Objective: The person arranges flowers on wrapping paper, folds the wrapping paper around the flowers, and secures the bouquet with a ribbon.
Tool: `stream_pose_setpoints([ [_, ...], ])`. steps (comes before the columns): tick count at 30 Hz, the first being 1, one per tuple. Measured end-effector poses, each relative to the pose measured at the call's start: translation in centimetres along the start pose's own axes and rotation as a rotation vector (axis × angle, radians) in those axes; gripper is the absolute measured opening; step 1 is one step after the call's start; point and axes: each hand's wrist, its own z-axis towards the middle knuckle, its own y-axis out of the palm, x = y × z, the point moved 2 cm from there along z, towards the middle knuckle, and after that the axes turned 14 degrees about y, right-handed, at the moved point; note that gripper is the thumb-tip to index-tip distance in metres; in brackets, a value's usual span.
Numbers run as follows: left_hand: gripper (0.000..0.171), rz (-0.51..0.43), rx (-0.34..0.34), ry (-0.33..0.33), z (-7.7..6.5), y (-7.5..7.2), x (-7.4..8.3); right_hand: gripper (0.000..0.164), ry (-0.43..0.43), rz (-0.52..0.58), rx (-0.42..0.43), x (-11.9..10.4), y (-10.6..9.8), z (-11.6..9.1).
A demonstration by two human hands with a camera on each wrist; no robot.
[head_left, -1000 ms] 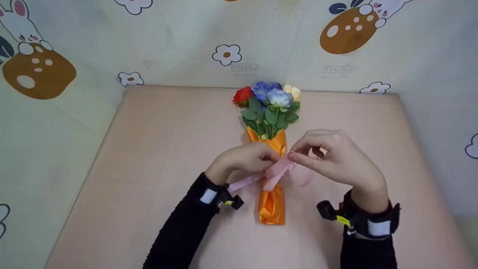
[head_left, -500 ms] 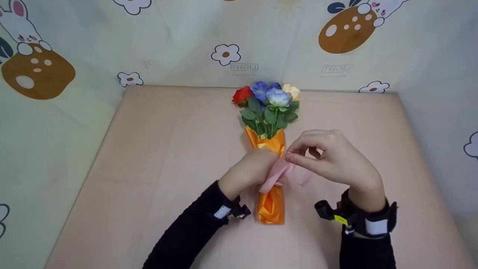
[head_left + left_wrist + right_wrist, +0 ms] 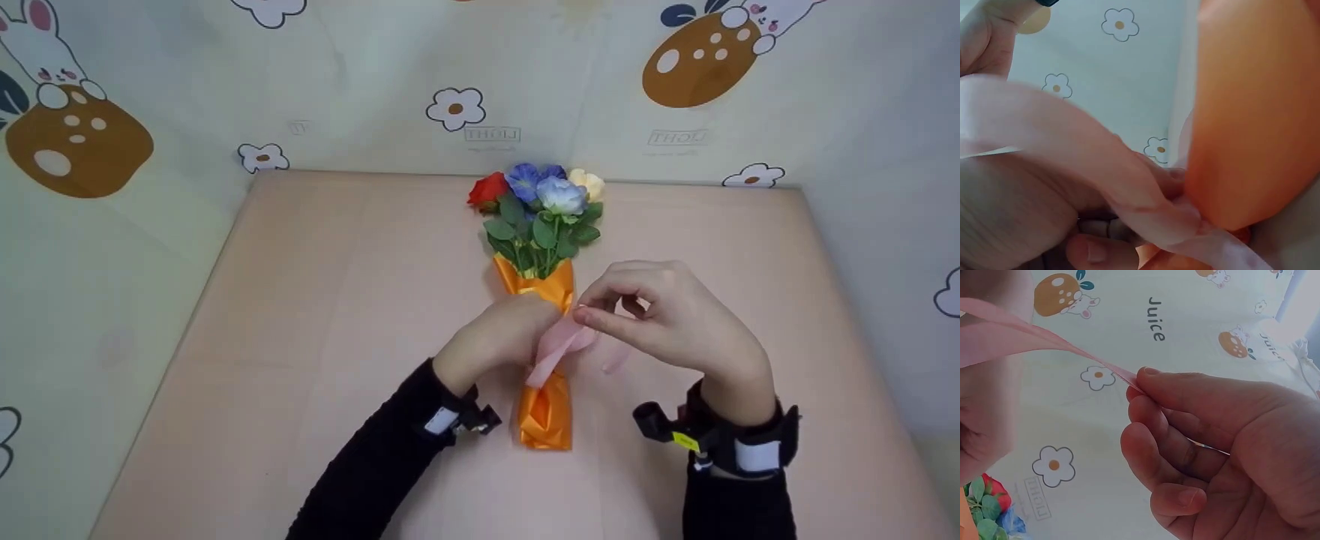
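A bouquet of artificial flowers lies on the table in an orange wrap, its blooms at the far end. A pink ribbon crosses the wrap's narrow middle. Thumb and index finger of my right hand pinch one ribbon end just right of the bouquet; the right wrist view shows the ribbon drawn out from that pinch. My left hand reaches over the wrap from the left, fingertips hidden from the head. In the left wrist view its bent fingers are at the ribbon; I cannot tell whether they grip it.
The light pinkish tabletop extends around the bouquet. Behind it rises a pale wall covering printed with flowers and rabbits. A loose pink ribbon tail shows below my right hand.
My left hand has moved rightward over the wrap, and the ribbon length that ran out to its left is no longer visible. My right hand keeps its pinch, almost still. The bouquet stays put.
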Motion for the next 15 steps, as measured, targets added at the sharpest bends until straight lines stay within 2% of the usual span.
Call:
stream_pose_setpoints([
  [5, 0.015, 0.062, 0.026, -0.044, -0.8, -1.9, -0.2, 0.013, -0.005, 0.009, 0.027, -1.1, -0.3, 0.1],
  [9, 0.021, 0.101, 0.103, -0.084, -1.9, -3.6, -0.6, 0.016, 0.027, -0.013, 0.069, -1.1, -1.0, -0.1],
  [11, 0.022, 0.084, 0.15, -0.1, -2.5, -4.3, -0.9, 0.017, 0.059, -0.027, 0.086, 0.1, -1.4, -0.3],
  [15, 0.019, -0.026, 0.225, -0.113, -3.6, -5.3, -1.7, 0.017, 0.126, -0.057, 0.095, 2.5, -2.2, -0.9],
])
